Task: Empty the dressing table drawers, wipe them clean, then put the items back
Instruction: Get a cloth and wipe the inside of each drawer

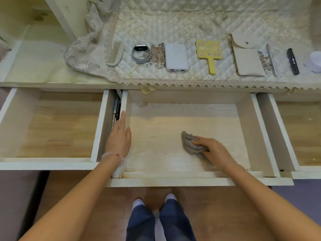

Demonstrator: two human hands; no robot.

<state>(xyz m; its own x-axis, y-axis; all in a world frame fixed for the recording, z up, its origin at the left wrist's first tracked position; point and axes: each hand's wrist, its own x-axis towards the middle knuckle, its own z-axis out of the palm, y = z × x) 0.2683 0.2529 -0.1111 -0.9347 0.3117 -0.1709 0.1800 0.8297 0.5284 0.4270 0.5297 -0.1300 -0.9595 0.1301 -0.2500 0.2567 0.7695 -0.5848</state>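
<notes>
Left hand (119,136) flat, fingers extended, left of centre frame, beaded bracelet (113,156) at wrist. Right hand (212,150) right of centre, curled over grey cloth (191,143). Both forearms reaching from bottom corners.

1. Three drawers are standing pulled open and bare: left (52,126), middle (173,119), right (302,133).
2. A crumpled grey cloth (190,142) is lying on the middle drawer's floor.
3. Comb (115,53), watch (141,53), power bank (176,57), yellow mirror (208,51), pouch (246,58) are lying in a row on the tabletop (34,66).

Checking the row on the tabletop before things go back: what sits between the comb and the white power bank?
In the head view, only the grey watch lies between the comb and the power bank, all on the quilted cover.
</notes>
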